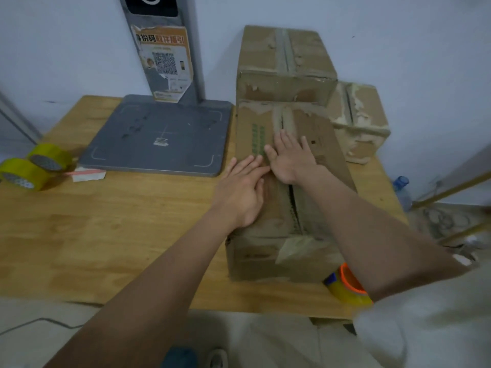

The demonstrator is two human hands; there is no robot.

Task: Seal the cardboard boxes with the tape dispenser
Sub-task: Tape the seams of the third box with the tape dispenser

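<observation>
Both flat, unclenched hands, left hand (pixel 243 192) and right hand (pixel 288 158), are pressing the rectangular corrugated cardboard box's (pixel 265 251) scuffed top flaps.

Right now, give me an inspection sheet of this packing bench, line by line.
Surface: wooden table, bare in front of the left arm.
Job's things: long cardboard box, its centre seam gaping near the person; tape dispenser beside the box's near right corner.
Clutter: two yellow tape rolls, paper scrap, grey scale platform, two worn boxes behind.
Grippers: left hand and right hand pressing flat on the box flaps.
Cables: tangle on the floor at right.
Surroundings: pale wall, plastic bottle past the table's right edge.
</observation>
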